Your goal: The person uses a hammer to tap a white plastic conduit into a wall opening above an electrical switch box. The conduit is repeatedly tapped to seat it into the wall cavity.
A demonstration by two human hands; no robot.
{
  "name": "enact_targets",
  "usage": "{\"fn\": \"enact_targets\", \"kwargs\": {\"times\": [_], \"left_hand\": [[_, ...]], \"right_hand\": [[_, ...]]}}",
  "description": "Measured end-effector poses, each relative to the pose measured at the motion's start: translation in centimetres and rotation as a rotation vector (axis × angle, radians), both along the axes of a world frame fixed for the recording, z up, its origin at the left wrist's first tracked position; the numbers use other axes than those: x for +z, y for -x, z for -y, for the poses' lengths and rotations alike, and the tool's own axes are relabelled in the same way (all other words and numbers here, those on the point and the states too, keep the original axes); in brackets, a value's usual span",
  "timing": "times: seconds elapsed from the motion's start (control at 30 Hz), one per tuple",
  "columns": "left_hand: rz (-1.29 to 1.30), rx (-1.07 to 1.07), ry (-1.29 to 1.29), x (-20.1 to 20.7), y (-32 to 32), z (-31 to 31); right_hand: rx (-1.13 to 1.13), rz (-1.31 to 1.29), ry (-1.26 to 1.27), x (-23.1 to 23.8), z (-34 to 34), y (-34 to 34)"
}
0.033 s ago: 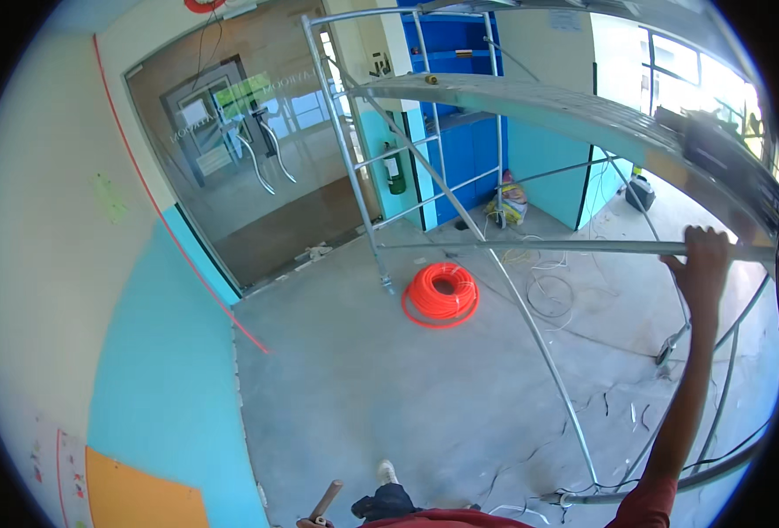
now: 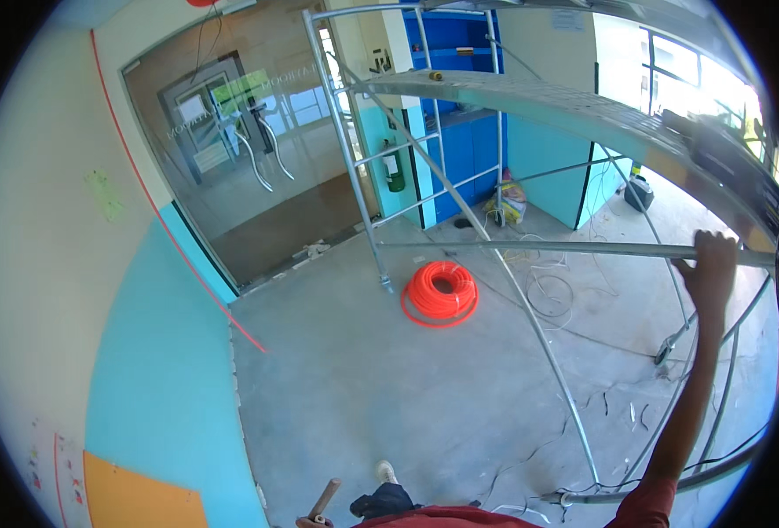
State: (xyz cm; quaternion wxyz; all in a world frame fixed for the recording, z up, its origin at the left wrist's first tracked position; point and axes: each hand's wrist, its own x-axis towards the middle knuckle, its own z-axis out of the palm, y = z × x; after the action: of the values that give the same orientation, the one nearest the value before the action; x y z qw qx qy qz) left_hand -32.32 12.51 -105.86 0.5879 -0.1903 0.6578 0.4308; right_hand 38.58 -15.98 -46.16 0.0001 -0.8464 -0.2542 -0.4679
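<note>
Fingers (image 2: 704, 255) of right hand (image 2: 713, 268) curled shut over horizontal scaffold rail (image 2: 530, 250), arm stretched up from lower right; rail running across frame, above grey concrete floor (image 2: 363, 396); orange cable coil (image 2: 441, 294) lying on floor beside scaffold leg (image 2: 354, 176), well apart from hand; wooden handle (image 2: 323, 500) poking up at bottom edge; left hand out of sight.
</note>
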Motion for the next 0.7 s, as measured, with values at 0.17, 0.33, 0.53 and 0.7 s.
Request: {"fn": "enact_targets", "kwargs": {"times": [0.17, 0.33, 0.53, 0.7], "left_hand": [[0.023, -0.045, 0.054, -0.8, 0.2, -10.8], [0.052, -0.055, 0.109, -3.1, 0.6, -21.1], [0.182, -0.237, 0.012, -5.0, -5.9, -29.6], [0.464, -0.463, -0.157, 3.8, -22.8, -42.5]], "right_hand": [[-0.177, 0.070, 0.000, -1.7, 2.9, -3.4], [-0.302, 0.033, 0.154, -4.8, 8.8, -8.7], [0.275, -0.718, -0.596, -13.7, -18.9, 5.4], [0.599, -1.261, -0.071, -20.5, -40.8, 9.6]]}}
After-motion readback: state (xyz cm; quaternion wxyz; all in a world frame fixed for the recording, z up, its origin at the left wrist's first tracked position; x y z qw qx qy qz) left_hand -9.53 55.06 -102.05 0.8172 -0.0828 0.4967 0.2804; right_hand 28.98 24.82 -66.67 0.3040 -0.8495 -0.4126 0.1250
